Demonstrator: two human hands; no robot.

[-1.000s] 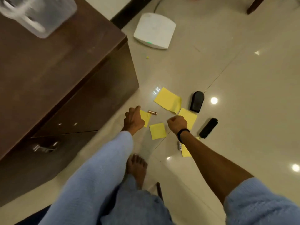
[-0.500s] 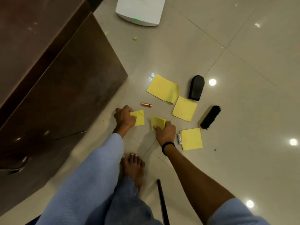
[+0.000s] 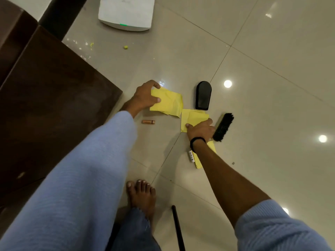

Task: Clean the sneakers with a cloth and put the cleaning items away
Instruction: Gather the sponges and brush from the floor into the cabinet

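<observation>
Several yellow cloths lie on the tiled floor. My left hand (image 3: 144, 96) grips the far stack of yellow cloths (image 3: 169, 103) by its left edge. My right hand (image 3: 200, 128) pinches another pair of yellow cloths (image 3: 193, 117) just right of it. One more yellow cloth (image 3: 213, 147) lies partly hidden under my right forearm. A black bristle brush (image 3: 223, 127) lies right beside my right hand. A black rounded applicator (image 3: 203, 95) stands beyond the cloths. No sneakers are in view.
A small copper tube (image 3: 148, 121) lies between my arms, and a small white tube (image 3: 191, 156) lies by my right wrist. A dark wooden cabinet (image 3: 45, 105) fills the left. A white device with a green light (image 3: 126, 13) sits far back. My bare foot (image 3: 141, 196) and a black rod (image 3: 178, 229) are near.
Both hands have moved farther away, carrying the small cloths they picked up. The left now grips the far stack, the right pinches the middle cloths. The camera has tilted down.
</observation>
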